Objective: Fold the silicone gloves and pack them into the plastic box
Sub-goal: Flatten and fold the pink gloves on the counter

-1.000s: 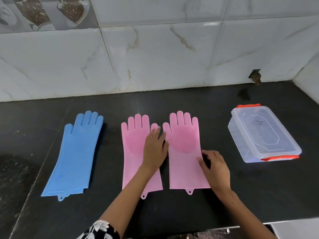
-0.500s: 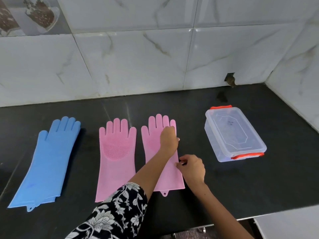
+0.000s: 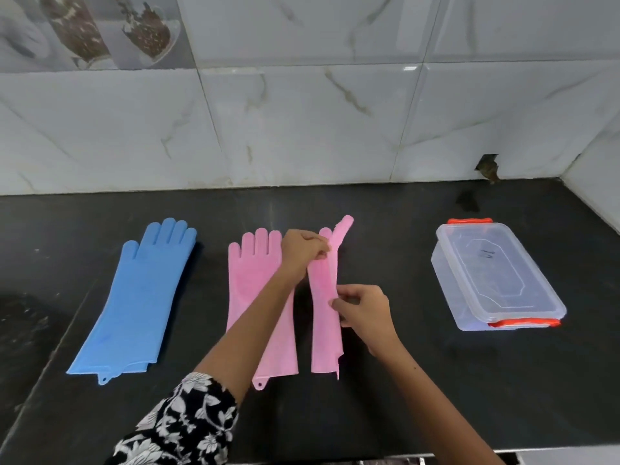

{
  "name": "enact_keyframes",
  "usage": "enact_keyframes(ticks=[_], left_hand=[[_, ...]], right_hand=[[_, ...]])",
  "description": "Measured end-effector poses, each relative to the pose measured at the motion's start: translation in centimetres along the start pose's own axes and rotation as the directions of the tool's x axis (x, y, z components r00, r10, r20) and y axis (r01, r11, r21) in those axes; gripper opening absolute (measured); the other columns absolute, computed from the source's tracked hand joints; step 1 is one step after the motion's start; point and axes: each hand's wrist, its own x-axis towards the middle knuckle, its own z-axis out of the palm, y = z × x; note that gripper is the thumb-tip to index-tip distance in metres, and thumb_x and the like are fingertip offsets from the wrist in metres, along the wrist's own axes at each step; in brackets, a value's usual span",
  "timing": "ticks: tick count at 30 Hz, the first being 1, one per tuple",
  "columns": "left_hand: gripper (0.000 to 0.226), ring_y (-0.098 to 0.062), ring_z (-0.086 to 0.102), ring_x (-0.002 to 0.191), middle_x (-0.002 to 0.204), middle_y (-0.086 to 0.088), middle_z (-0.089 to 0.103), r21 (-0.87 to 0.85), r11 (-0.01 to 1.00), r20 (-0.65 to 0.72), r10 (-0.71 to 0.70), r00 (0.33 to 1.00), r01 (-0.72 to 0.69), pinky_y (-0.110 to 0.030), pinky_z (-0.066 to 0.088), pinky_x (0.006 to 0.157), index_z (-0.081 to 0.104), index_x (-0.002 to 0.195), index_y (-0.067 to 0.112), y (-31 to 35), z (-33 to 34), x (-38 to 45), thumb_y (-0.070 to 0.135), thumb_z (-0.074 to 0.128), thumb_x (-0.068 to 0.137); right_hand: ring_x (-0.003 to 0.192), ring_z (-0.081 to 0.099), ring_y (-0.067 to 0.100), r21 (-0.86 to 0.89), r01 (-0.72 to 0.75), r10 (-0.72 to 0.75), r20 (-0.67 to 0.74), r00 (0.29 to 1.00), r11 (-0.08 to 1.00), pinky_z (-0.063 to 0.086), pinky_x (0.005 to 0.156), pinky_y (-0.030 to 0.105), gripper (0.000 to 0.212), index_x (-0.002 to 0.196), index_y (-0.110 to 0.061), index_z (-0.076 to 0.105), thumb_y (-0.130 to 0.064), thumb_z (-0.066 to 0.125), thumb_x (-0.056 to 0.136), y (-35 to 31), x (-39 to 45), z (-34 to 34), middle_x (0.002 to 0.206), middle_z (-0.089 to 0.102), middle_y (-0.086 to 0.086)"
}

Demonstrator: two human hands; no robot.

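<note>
Three silicone gloves lie on a black counter (image 3: 385, 397). A blue glove (image 3: 137, 297) lies flat at the left. One pink glove (image 3: 255, 280) lies flat in the middle, partly under my left forearm. The right pink glove (image 3: 323, 317) has its right edge lifted and turned over lengthwise toward the left. My left hand (image 3: 302, 250) pinches that glove near its fingers. My right hand (image 3: 364, 310) pinches its raised edge at mid-length. A clear plastic box (image 3: 496, 280) with orange clips stands at the right with its lid on.
A marble-tiled wall (image 3: 302, 129) runs behind the counter and turns a corner at the far right. A small hole (image 3: 486, 167) shows in the wall above the box. The counter's front edge (image 3: 536, 453) is near the bottom right.
Both hands have gripped the right pink glove and raised its right edge, folding it lengthwise toward the left. Before, it lay flat. The camera view shifted.
</note>
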Motion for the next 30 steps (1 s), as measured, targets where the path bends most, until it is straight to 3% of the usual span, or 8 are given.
enact_keyframes(ticks=[3, 6, 9, 13, 18, 22, 27, 30], left_hand=[[0.013, -0.011, 0.065, 0.057, 0.062, -0.002, 0.070, -0.112, 0.994, -0.070, -0.012, 0.997, 0.004, -0.019, 0.058, 0.062, 0.073, 0.084, -0.005, -0.9, -6.2, 0.0, -0.011, 0.069, 0.072], [0.012, -0.020, 0.069, 0.069, 0.077, -0.013, 0.071, -0.123, 0.992, -0.214, -0.060, 0.975, 0.034, -0.028, 0.059, 0.069, 0.073, 0.076, 0.004, -3.9, -11.9, -0.1, -0.007, 0.073, 0.072], [0.012, -0.032, 0.068, 0.083, 0.091, -0.022, 0.070, -0.126, 0.985, -0.266, -0.146, 0.953, 0.115, -0.039, 0.058, 0.079, 0.071, 0.086, -0.005, -7.9, -15.0, -0.8, -0.008, 0.071, 0.075], [0.010, -0.024, 0.070, 0.076, 0.085, -0.016, 0.073, -0.004, 0.996, -0.303, -0.081, 0.949, 0.084, -0.035, 0.059, 0.075, 0.074, 0.088, 0.001, -10.8, -15.7, -1.4, 0.004, 0.072, 0.079], [0.023, -0.016, 0.069, 0.074, 0.080, -0.005, 0.073, 0.058, 0.998, -0.285, 0.004, 0.959, 0.013, -0.028, 0.057, 0.074, 0.075, 0.088, 0.006, -10.6, -15.2, -1.4, 0.022, 0.080, 0.073], [0.023, -0.007, 0.064, 0.066, 0.074, -0.001, 0.070, 0.144, 0.989, -0.263, 0.066, 0.963, -0.029, -0.014, 0.048, 0.066, 0.075, 0.084, 0.008, -11.1, -15.4, -3.0, 0.021, 0.083, 0.068], [0.014, -0.005, 0.065, 0.061, 0.067, 0.007, 0.068, 0.268, 0.963, -0.122, 0.036, 0.992, -0.002, -0.014, 0.049, 0.061, 0.072, 0.071, 0.018, -12.6, -16.2, -6.0, 0.023, 0.085, 0.066], [0.012, -0.006, 0.064, 0.064, 0.069, 0.006, 0.067, 0.337, 0.941, -0.113, 0.025, 0.993, 0.015, -0.015, 0.048, 0.063, 0.071, 0.069, 0.019, -13.1, -16.2, -7.5, 0.023, 0.082, 0.071]], right_hand=[[0.083, 0.066, 0.016, -0.072, 0.138, -0.136, 0.033, 0.990, 0.988, 0.058, 0.077, 0.033, 0.028, 0.107, -0.008, 0.070, -0.009, 0.070, 0.079, -2.7, -0.3, 4.0, 0.103, 0.067, 0.000], [0.082, 0.062, 0.018, -0.207, 0.252, -0.227, 0.136, 0.964, 0.945, 0.049, 0.075, 0.022, 0.022, 0.103, -0.008, 0.069, -0.011, 0.067, 0.082, -4.1, -0.9, 9.7, 0.104, 0.062, 0.005], [0.095, 0.058, 0.023, -0.339, 0.229, -0.153, 0.238, 0.959, 0.912, 0.050, 0.085, 0.029, 0.022, 0.108, -0.007, 0.062, -0.014, 0.060, 0.087, -3.5, -1.8, 14.9, 0.112, 0.055, 0.008], [0.099, 0.057, 0.019, -0.443, 0.226, -0.103, 0.284, 0.953, 0.867, 0.047, 0.090, 0.027, 0.036, 0.121, -0.014, 0.057, -0.032, 0.059, 0.090, -1.8, -2.6, 17.2, 0.118, 0.053, 0.001], [0.080, 0.060, 0.006, -0.433, 0.260, -0.238, 0.105, 0.965, 0.863, 0.046, 0.074, 0.018, 0.031, 0.115, -0.022, 0.065, -0.039, 0.058, 0.090, -1.0, -1.1, 13.0, 0.109, 0.062, -0.007], [0.074, 0.062, 0.005, -0.424, 0.178, -0.217, -0.046, 0.975, 0.888, 0.051, 0.070, 0.020, 0.022, 0.103, -0.017, 0.070, -0.029, 0.067, 0.085, 0.2, -0.7, 9.2, 0.095, 0.069, -0.004], [0.072, 0.063, 0.000, -0.367, 0.097, -0.108, -0.010, 0.994, 0.925, 0.055, 0.071, 0.022, 0.020, 0.095, -0.019, 0.071, -0.030, 0.075, 0.078, 2.6, -2.3, 8.5, 0.082, 0.069, -0.011], [0.070, 0.064, 0.002, -0.304, 0.071, -0.079, -0.014, 0.997, 0.950, 0.056, 0.070, 0.022, 0.021, 0.092, -0.017, 0.072, -0.023, 0.079, 0.073, 3.3, -2.8, 8.8, 0.079, 0.068, -0.012]])
